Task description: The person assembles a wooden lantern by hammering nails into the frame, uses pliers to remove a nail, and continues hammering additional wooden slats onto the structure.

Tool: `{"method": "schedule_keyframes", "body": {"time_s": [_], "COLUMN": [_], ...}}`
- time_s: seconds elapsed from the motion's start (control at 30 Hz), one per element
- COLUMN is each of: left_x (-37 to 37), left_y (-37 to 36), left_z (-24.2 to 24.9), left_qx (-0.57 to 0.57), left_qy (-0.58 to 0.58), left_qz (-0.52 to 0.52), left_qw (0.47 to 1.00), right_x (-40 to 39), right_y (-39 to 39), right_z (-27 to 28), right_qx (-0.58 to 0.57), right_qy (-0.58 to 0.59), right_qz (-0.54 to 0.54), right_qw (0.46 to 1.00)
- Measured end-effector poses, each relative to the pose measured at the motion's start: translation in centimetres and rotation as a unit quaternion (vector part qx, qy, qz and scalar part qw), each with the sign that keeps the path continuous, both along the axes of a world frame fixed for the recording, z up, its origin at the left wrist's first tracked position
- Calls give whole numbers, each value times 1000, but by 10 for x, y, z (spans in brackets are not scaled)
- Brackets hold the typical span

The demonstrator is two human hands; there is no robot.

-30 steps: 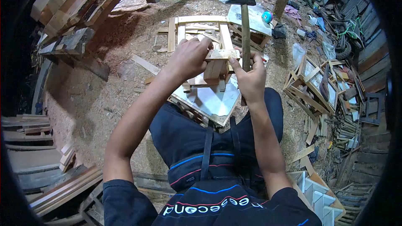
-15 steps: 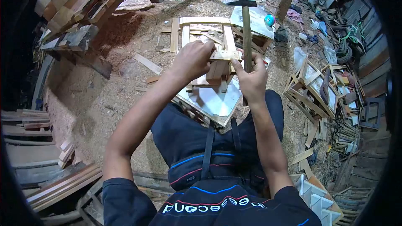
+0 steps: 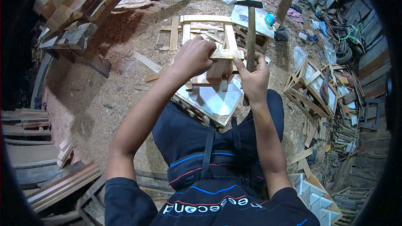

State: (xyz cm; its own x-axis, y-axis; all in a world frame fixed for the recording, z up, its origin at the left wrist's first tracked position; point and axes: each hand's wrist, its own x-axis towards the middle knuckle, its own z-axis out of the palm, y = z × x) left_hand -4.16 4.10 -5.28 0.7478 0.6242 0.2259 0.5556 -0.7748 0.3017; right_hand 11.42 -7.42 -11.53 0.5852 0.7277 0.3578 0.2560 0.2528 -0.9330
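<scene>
Small pale wooden assembly (image 3: 224,60): a thin flat strip of light wood laid crosswise on top of short upright blocks of darker, reddish-brown wood. The strip sits roughly level, gripped at its left end and pinched at its right end. The blocks stand upright beneath it, resting on a flat square panel with a pale grey face and wooden edging (image 3: 211,100), which lies tilted across the lap.

Hammer with a long straight wooden handle and dark metal head (image 3: 250,29): held upright just right of the assembly, head uppermost and set crosswise to the handle, the handle's lower part enclosed in the grip
</scene>
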Motion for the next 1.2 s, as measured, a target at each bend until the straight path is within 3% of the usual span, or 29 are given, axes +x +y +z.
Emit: {"method": "schedule_keyframes", "body": {"time_s": [0.3,0.77,0.83,0.97,1.1,1.2], "left_x": [4,-1,0,3,2,2], "left_y": [5,6,8,9,9,7], "left_z": [-2,-7,-5,-4,-4,-2], "left_qx": [98,58,60,44,43,37], "left_qy": [66,42,42,60,61,57], "left_qz": [-74,-52,-52,-43,-40,-33], "left_qw": [990,996,996,996,996,997], "right_x": [1,-1,-1,-8,-12,-12], "right_y": [-2,-6,-8,-3,4,18], "right_z": [-1,4,12,28,57,65], "right_qx": [2,-2,-54,2,-30,8], "right_qy": [16,29,12,-72,-119,-194], "right_qz": [9,15,4,-27,19,76], "right_qw": [1000,999,998,997,992,978]}}
